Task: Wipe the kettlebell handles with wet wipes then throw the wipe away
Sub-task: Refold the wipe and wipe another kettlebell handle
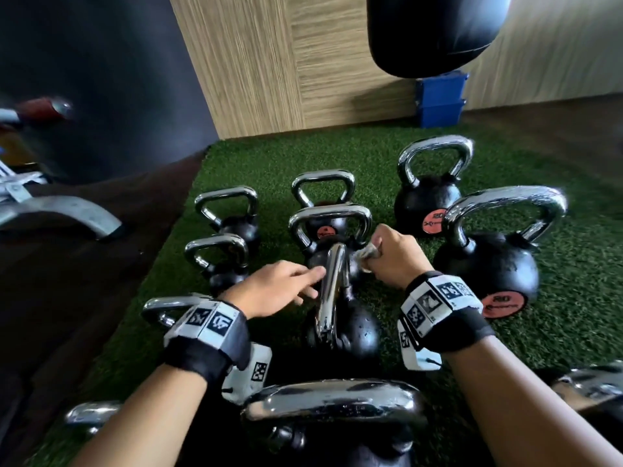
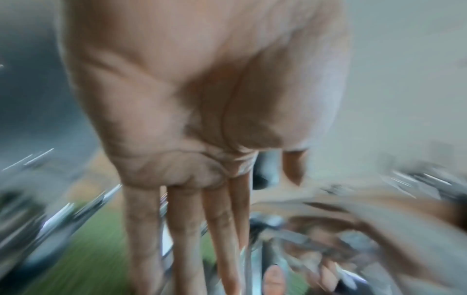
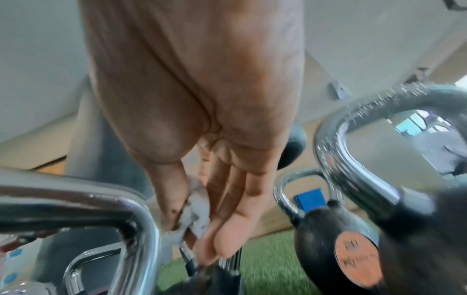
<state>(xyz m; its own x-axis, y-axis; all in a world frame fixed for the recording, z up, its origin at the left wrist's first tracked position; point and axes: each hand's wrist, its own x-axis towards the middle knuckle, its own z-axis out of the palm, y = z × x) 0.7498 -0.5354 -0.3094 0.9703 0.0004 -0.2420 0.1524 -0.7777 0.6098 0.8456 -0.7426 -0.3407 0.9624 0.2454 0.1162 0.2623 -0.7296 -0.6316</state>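
Note:
Several black kettlebells with chrome handles stand on green turf [image 1: 573, 281]. The centre kettlebell [image 1: 352, 333] shows its handle [image 1: 332, 288] edge-on between my hands. My left hand [image 1: 303, 284] reaches in from the left, and its straight fingers [image 2: 187, 229] touch that handle. My right hand [image 1: 381, 254] is just right of the handle's top and pinches a crumpled grey-white wet wipe [image 1: 367, 252] between thumb and fingers. In the right wrist view the wipe [image 3: 198, 209] is bunched in the fingers beside a chrome handle [image 3: 141, 219]. The left wrist view is blurred.
Two large kettlebells [image 1: 488, 264] [image 1: 426, 200] stand at the right and smaller ones [image 1: 232, 214] at the left. Another handle [image 1: 333, 402] lies close below my arms. A black punching bag [image 1: 438, 35] hangs above stacked blue bins [image 1: 440, 99]. A grey metal bench foot [image 1: 67, 210] is at the left.

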